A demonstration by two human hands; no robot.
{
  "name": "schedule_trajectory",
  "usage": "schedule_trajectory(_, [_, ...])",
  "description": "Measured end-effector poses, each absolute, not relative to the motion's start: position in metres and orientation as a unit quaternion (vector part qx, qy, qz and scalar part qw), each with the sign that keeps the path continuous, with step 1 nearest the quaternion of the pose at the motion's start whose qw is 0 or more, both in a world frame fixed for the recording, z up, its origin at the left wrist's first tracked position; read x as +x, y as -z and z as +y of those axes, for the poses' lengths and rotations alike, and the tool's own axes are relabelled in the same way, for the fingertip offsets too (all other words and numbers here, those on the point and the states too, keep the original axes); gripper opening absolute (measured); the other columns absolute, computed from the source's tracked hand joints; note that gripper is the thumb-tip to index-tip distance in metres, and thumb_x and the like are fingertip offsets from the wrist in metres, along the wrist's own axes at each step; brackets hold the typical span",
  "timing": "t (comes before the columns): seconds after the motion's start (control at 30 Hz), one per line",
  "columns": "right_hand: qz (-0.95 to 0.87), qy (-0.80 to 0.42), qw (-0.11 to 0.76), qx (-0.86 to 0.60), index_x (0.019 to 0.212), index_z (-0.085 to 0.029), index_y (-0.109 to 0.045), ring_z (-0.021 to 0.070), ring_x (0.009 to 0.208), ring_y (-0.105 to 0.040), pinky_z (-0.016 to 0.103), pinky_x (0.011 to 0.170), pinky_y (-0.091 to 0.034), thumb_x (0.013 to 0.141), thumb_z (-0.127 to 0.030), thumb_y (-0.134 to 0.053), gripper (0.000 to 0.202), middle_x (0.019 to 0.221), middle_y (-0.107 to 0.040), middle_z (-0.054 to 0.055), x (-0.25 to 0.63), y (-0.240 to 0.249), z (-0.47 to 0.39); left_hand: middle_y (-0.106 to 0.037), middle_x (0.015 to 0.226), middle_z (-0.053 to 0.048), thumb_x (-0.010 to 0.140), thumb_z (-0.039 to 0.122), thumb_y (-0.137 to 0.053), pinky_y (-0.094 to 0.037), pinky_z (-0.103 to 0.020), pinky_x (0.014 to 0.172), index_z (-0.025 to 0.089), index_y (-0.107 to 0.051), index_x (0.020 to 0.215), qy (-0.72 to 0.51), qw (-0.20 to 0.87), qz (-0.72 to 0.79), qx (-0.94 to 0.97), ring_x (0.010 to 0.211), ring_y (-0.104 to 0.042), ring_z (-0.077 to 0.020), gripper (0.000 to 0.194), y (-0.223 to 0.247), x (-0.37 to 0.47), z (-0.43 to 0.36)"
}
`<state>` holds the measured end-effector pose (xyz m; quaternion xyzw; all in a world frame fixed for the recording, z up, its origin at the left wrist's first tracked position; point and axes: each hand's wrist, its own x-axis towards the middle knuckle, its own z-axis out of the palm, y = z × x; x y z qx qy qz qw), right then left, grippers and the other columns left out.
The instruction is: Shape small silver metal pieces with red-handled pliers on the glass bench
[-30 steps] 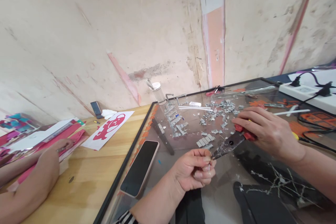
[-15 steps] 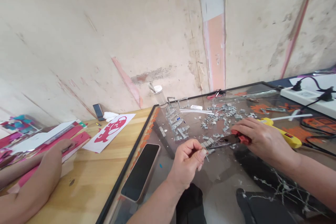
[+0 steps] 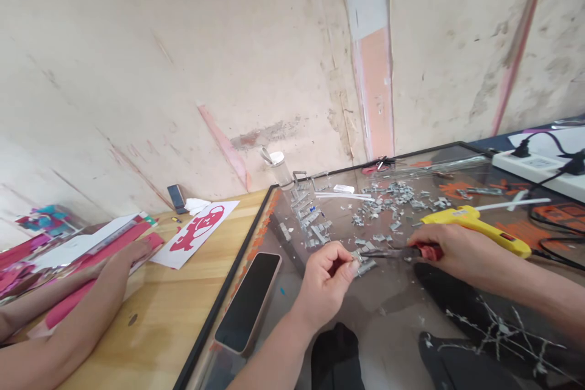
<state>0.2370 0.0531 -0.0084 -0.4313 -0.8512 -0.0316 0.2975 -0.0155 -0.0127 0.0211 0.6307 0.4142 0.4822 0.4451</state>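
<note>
My left hand (image 3: 325, 285) is closed in a pinch at the middle of the glass-topped table, on a small grey metal-looking piece (image 3: 365, 267) that juts out past the fingertips. My right hand (image 3: 450, 251) grips the red handles of a pair of long-nose pliers (image 3: 393, 253). Their dark, slim jaws point left and reach the piece at my left fingertips; whether they are clamped on it I cannot tell. Behind my hands lie many loose grey pieces (image 3: 404, 196), and to the left stand small grey assemblies (image 3: 311, 213).
Beyond my right hand lies a yellow glue gun (image 3: 484, 228) with a white stick. A white power strip (image 3: 539, 164) is at right. A phone (image 3: 249, 301) rests left, near a lidded clear jar (image 3: 280, 170). Wiry twigs (image 3: 503, 329) lie front right. Another person's arms (image 3: 100, 283) work over red paper.
My right hand and the pliers have shifted slightly down and right, the jaws now lying more level. My left hand stays nearly in place. The other person's hand has moved further forward.
</note>
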Motion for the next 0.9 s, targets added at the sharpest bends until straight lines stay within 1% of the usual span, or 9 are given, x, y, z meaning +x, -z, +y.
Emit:
schedule_trajectory(0.03, [-0.852, 0.029, 0.287, -0.436, 0.077, -0.028, -0.065, 0.0121, 0.059, -0.060, 0.022, 0.054, -0.044, 0.068, -0.010, -0.049, 0.026, 0.070, -0.067, -0.006, 0.238, 0.007, 0.056, -0.043, 0.057, 0.004, 0.078, 0.031, -0.060, -0.026, -0.023, 0.050, 0.017, -0.050, 0.066, -0.480, 0.494, 0.409, 0.599, 0.048, -0.036, -0.0074, 0.021, -0.019, -0.015, -0.011])
schedule_trajectory(0.1, [-0.845, 0.066, 0.281, -0.451, 0.088, -0.028, -0.065, 0.0170, 0.076, -0.062, 0.027, 0.062, -0.047, 0.070, -0.010, -0.047, 0.031, 0.087, -0.068, -0.002, 0.241, 0.003, 0.060, -0.045, 0.054, 0.005, 0.073, 0.033, -0.065, -0.022, -0.022, 0.046, 0.017, -0.049, 0.067, -0.485, 0.574, 0.391, 0.531, 0.042, -0.033, -0.0051, 0.024, -0.017, -0.014, -0.009])
schedule_trajectory(0.13, [-0.832, 0.107, 0.293, -0.458, 0.091, -0.027, -0.064, 0.0192, 0.083, -0.061, 0.029, 0.065, -0.048, 0.071, -0.010, -0.047, 0.032, 0.092, -0.068, 0.000, 0.242, 0.001, 0.061, -0.048, 0.056, 0.005, 0.070, 0.032, -0.068, -0.020, -0.021, 0.045, 0.016, -0.049, 0.067, -0.488, 0.605, 0.380, 0.502, 0.041, -0.033, -0.0041, 0.025, -0.016, -0.013, -0.009])
schedule_trajectory(0.2, [-0.808, 0.198, 0.320, -0.452, 0.096, -0.024, -0.063, 0.0219, 0.090, -0.058, 0.031, 0.068, -0.048, 0.072, -0.009, -0.047, 0.033, 0.098, -0.066, 0.003, 0.244, -0.005, 0.061, -0.055, 0.062, 0.002, 0.066, 0.029, -0.072, -0.017, -0.021, 0.044, 0.015, -0.049, 0.066, -0.487, 0.655, 0.354, 0.457, 0.040, -0.035, -0.0028, 0.027, -0.016, -0.012, -0.008])
schedule_trajectory(0.3, [-0.790, 0.294, 0.343, -0.414, 0.100, -0.019, -0.063, 0.0236, 0.094, -0.056, 0.033, 0.075, -0.047, 0.075, -0.011, -0.050, 0.029, 0.102, -0.065, 0.007, 0.248, -0.013, 0.057, -0.057, 0.062, 0.001, 0.062, 0.024, -0.075, -0.014, -0.021, 0.042, 0.014, -0.050, 0.064, -0.470, 0.710, 0.321, 0.414, 0.038, -0.036, -0.0022, 0.027, -0.015, -0.010, -0.009])
schedule_trajectory(0.43, [-0.787, 0.340, 0.351, -0.376, 0.105, -0.019, -0.061, 0.0235, 0.099, -0.056, 0.035, 0.083, -0.045, 0.078, -0.012, -0.052, 0.029, 0.103, -0.064, 0.008, 0.249, -0.021, 0.051, -0.058, 0.061, 0.000, 0.061, 0.019, -0.075, -0.014, -0.020, 0.041, 0.013, -0.053, 0.064, -0.454, 0.763, 0.283, 0.363, 0.036, -0.036, -0.0021, 0.023, -0.010, -0.008, -0.010])
schedule_trajectory(0.7, [-0.785, 0.365, 0.373, -0.334, 0.107, -0.020, -0.061, 0.0244, 0.102, -0.056, 0.036, 0.084, -0.046, 0.078, -0.013, -0.056, 0.030, 0.104, -0.064, 0.008, 0.245, -0.026, 0.045, -0.051, 0.051, 0.002, 0.061, 0.016, -0.075, -0.010, -0.018, 0.039, 0.012, -0.059, 0.066, -0.412, 0.819, 0.240, 0.319, 0.035, -0.031, -0.0010, 0.017, -0.006, -0.008, -0.009])
schedule_trajectory(0.9, [-0.787, 0.372, 0.375, -0.319, 0.106, -0.019, -0.060, 0.0247, 0.100, -0.056, 0.035, 0.082, -0.047, 0.078, -0.012, -0.057, 0.029, 0.102, -0.065, 0.009, 0.247, -0.027, 0.046, -0.049, 0.056, 0.002, 0.062, 0.015, -0.074, -0.008, -0.018, 0.039, 0.013, -0.060, 0.068, -0.363, 0.852, 0.219, 0.306, 0.036, -0.030, -0.0004, 0.015, -0.001, -0.008, -0.010])
